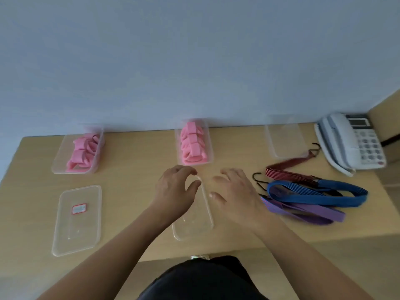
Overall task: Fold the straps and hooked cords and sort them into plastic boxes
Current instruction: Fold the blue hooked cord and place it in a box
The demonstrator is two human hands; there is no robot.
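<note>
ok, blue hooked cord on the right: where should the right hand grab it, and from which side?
Probably at the near-left bend of the blue cord, coming from the left, where the right hand already hovers open. The cord lies folded in a long loop on top of the purple cord, so that bend is exposed; the red cord and black hooks crowd the far side.

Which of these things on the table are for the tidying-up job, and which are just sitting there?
For the job:
- pink straps in two boxes
- empty box at the back right
- hooked cords: red, blue, purple
- two lids: left lid, middle lid

Just sitting there:
- telephone
</note>
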